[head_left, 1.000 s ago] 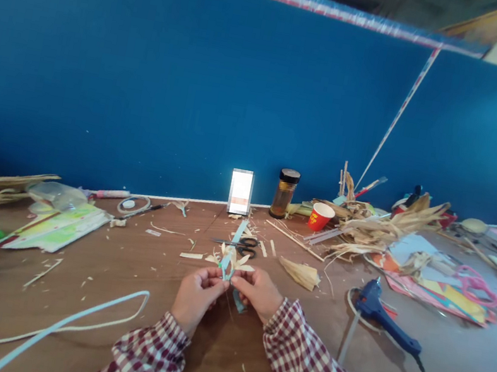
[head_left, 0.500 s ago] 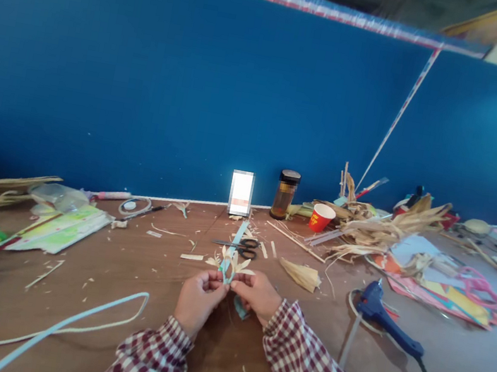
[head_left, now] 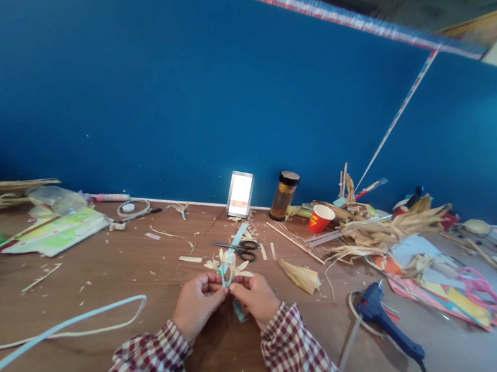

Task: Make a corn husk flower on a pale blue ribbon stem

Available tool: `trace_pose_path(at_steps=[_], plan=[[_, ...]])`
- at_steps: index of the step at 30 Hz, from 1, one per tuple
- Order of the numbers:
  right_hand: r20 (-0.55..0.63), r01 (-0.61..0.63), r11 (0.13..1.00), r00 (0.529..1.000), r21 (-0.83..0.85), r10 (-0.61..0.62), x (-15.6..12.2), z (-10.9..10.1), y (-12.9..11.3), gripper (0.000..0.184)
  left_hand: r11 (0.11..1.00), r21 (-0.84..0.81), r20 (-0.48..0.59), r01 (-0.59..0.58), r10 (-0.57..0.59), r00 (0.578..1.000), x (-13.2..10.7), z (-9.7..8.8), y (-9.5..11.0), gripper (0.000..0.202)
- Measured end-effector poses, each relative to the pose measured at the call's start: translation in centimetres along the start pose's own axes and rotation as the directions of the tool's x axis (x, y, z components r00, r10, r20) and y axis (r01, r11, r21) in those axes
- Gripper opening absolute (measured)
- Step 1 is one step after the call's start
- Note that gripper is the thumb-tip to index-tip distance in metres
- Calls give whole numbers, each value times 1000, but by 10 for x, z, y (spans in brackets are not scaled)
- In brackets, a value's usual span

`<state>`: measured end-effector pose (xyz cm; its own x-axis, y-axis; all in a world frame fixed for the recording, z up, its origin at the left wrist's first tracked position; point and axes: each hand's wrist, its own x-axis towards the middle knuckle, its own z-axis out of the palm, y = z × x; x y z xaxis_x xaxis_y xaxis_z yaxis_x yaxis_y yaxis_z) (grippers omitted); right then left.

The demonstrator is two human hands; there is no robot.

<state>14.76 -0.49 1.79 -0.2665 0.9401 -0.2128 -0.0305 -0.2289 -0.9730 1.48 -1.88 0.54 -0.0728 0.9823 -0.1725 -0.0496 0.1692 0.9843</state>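
Observation:
Cream, petal-like craft flowers (head_left: 240, 268), seemingly of dried husk, stand on pale blue-green stems between my hands. My left hand (head_left: 197, 304) pinches the stems from the left with thumb and fingers. From the other side, my right hand (head_left: 257, 298) pinches the same stems near their lower end, so the fingertips almost meet. A light blue strip (head_left: 238, 235) stretches away over the table behind the flowers. Black scissors (head_left: 247, 250) lie across that strip. Below my right fingers hangs or lies a crumpled bluish piece (head_left: 240, 311); its link to the stems is hidden.
A blue glue gun (head_left: 374, 304) with its cord lies to the right. Dried husks (head_left: 395, 228), a red paper cup (head_left: 321, 219) and a dark-lidded jar (head_left: 283, 197) stand farther back. White cable (head_left: 74, 328) loops at left. A blue panel (head_left: 201, 75) closes the table's back.

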Motion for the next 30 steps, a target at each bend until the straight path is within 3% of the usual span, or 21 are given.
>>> trace_pose_path(at_steps=[12,22,30], plan=[[-45,44,995,998,-85,-48,2,1,7,14,999,-30,10,-24,24,1000,-4,2,7,32],[-87,63,996,994,-69,-69,3,1,8,17,998,-45,25,38,-37,999,-7,1,15,38],[-45,96,994,994,-46,-98,2,1,8,18,996,-70,36,50,-47,998,-6,-1,16,37]])
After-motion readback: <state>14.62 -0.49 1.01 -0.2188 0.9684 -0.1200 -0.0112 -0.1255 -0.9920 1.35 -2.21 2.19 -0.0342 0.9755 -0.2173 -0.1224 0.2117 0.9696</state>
